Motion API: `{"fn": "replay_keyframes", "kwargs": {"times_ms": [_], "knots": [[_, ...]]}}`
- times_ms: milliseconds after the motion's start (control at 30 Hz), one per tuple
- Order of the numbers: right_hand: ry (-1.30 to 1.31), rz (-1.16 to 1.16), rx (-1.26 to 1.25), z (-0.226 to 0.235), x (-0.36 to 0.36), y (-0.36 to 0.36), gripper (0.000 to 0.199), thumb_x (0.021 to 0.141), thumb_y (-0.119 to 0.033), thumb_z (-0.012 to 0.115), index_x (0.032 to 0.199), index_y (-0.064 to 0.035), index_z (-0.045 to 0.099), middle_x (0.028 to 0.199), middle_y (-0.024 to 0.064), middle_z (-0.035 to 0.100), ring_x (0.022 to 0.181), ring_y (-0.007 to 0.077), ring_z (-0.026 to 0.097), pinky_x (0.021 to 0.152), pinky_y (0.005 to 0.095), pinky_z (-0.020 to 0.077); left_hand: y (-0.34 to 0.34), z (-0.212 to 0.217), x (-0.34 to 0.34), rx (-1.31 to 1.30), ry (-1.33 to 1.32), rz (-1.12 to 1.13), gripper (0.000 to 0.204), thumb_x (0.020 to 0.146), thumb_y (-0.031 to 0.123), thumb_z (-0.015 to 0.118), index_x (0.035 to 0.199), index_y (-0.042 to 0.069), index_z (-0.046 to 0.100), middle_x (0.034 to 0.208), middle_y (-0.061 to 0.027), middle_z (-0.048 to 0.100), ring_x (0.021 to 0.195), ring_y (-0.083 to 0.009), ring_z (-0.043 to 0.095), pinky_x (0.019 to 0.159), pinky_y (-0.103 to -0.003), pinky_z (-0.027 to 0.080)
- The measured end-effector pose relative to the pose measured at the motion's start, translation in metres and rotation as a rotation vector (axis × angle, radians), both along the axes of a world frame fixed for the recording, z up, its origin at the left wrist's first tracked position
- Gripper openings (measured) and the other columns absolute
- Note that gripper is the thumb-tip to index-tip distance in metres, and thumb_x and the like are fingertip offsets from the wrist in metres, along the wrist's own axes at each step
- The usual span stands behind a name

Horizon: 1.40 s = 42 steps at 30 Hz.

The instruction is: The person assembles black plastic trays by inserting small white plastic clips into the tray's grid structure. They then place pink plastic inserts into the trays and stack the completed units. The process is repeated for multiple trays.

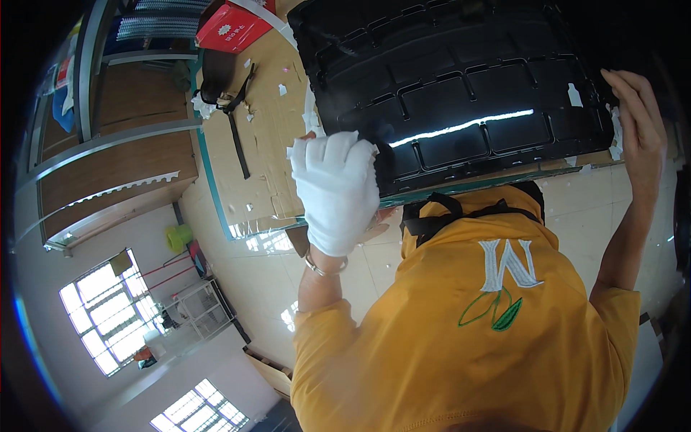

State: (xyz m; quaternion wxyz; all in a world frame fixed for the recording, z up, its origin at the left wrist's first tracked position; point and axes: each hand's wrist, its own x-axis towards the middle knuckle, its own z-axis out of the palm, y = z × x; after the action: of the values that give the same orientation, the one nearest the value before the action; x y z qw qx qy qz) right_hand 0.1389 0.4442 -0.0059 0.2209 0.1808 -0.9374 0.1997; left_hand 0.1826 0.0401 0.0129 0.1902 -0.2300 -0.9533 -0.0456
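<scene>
A black moulded plastic tray (439, 86) with shallow ridged compartments lies on the table before me. My left hand (335, 189), in a white glove, is closed at the tray's near left corner. Its fingers are curled, and whatever they may hold is hidden. My bare right hand (639, 122) is beside the tray's right edge, with its fingers stretched out toward the far side. White scraps (616, 133) stick out along that edge near the right hand. Another white piece (574, 95) lies on the tray's right part.
Brown cardboard (270, 155) covers the table, with white scraps and a black strap (237, 144) on it. A red box (234, 27) stands at the far left. Metal-framed shelving (108, 147) is left of the table. Pale floor tiles (381, 255) show below.
</scene>
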Motion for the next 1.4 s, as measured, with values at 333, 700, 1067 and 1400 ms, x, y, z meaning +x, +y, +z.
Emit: {"fn": "replay_keyframes", "kwargs": {"times_ms": [333, 700, 1067, 1400], "knots": [[-0.289, 0.172, -0.202, 0.017, -0.013, -0.014, 0.021, 0.089, 0.004, 0.055, 0.108, -0.0001, 0.064, 0.095, 0.0065, 0.056, 0.083, 0.0168, 0.057, 0.072, 0.0278, 0.0455, -0.086, 0.003, 0.020, 0.024, 0.110, 0.548, 0.031, 0.080, -0.002, 0.058, 0.108, 0.006, 0.065, 0.085, -0.0126, 0.065, 0.079, -0.0334, 0.060, 0.072, -0.044, 0.046], [-0.238, 0.132, 0.273, 0.015, -0.028, -0.033, 0.021, 0.079, 0.007, 0.057, 0.095, -0.0032, 0.065, 0.091, 0.0094, 0.054, 0.089, 0.0270, 0.059, 0.080, 0.0376, 0.0493, -0.102, -0.043, 0.016, 0.262, 0.019, 0.647, 0.023, 0.090, 0.004, 0.057, 0.111, -0.001, 0.066, 0.097, -0.0133, 0.069, 0.090, -0.0271, 0.064, 0.083, -0.038, 0.048], [-0.174, 0.199, 0.304, 0.027, -0.023, -0.031, 0.015, 0.081, 0.002, 0.062, 0.095, -0.0007, 0.066, 0.089, 0.0095, 0.054, 0.089, 0.0261, 0.057, 0.079, 0.0364, 0.0498, -0.093, -0.039, 0.009, 0.260, 0.009, 0.662, 0.023, 0.093, 0.006, 0.056, 0.111, -0.005, 0.066, 0.106, -0.0150, 0.069, 0.095, -0.0243, 0.066, 0.086, -0.033, 0.051], [-0.346, 0.166, 0.319, 0.027, -0.032, -0.035, 0.007, 0.082, -0.006, 0.068, 0.088, -0.0041, 0.065, 0.089, 0.0073, 0.055, 0.085, 0.0259, 0.058, 0.078, 0.0365, 0.0502, -0.091, -0.039, 0.001, 0.311, 0.018, 0.615, 0.019, 0.092, 0.007, 0.059, 0.105, -0.003, 0.068, 0.101, -0.0120, 0.071, 0.097, -0.0271, 0.062, 0.088, -0.037, 0.047]]}}
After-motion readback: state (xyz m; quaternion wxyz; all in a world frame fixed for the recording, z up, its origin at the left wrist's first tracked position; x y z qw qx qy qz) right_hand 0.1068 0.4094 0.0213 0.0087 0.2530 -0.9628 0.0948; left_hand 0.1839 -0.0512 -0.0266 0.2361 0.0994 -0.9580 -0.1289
